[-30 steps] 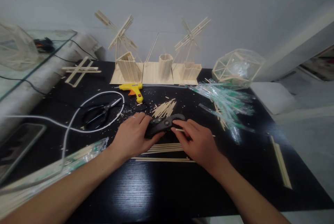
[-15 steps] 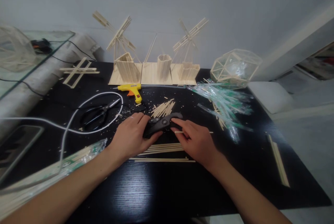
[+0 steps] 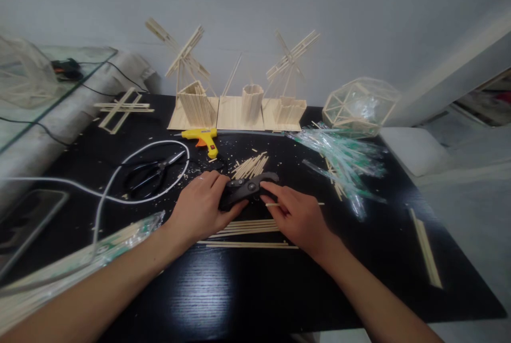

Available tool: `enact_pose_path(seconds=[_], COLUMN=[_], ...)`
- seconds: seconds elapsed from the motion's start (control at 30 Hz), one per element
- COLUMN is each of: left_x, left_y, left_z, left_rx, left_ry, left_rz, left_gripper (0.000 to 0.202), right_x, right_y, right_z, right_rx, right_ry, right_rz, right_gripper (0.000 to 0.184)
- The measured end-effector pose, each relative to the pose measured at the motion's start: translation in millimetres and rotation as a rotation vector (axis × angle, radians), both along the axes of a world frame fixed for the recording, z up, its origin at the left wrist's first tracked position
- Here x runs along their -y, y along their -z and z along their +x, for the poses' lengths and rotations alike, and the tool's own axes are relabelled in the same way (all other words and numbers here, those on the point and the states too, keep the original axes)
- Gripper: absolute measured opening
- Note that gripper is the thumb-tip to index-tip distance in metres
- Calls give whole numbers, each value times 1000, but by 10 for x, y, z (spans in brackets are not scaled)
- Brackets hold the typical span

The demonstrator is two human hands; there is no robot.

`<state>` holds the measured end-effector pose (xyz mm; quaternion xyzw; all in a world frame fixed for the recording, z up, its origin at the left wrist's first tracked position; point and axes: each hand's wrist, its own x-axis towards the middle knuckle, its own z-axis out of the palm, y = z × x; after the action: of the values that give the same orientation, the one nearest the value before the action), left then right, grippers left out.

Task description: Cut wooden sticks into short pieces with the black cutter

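Note:
My left hand is wrapped round the handles of a dark grey hand cutter, whose jaw end points right. In my right hand a thin wooden stick is pinched, its other end showing past the knuckles. The right fingertips touch or nearly touch the cutter near its pivot. Just beyond the cutter lies a pile of short cut sticks. Several long sticks lie side by side on the black table below my hands.
A yellow glue gun, black-handled pliers and a looped white cable lie to the left. Stick windmill models stand at the back. Plastic wrappers spread on the right, before a geometric stick frame.
The whole view has shifted very slightly. My right fingers and the stick moved a little to the left; my left hand keeps its grip on the cutter.

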<state>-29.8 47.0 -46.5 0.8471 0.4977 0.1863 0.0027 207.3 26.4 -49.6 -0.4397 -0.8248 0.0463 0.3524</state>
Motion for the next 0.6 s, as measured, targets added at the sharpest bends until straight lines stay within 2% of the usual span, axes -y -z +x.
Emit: enact_pose_path(seconds=[0.27, 0.43, 0.5, 0.6], left_x=[-2, -9, -17, -29], left_y=[11, -4, -14, -13], left_z=[10, 8, -2, -19], left_rx=[-12, -16, -10, 20], left_ry=[2, -16, -39, -70], left_rz=[-18, -19, -10, -16], left_gripper=[41, 40, 40, 41], right_x=[14, 8, -44, -179], right_y=[28, -31, -78, -139], right_z=[-1, 22, 120, 341], right_rx=[7, -13, -22, -9], right_ry=[-21, -22, 108, 505], right_rz=[73, -2, -12, -11], right_gripper=[20, 17, 18, 21])
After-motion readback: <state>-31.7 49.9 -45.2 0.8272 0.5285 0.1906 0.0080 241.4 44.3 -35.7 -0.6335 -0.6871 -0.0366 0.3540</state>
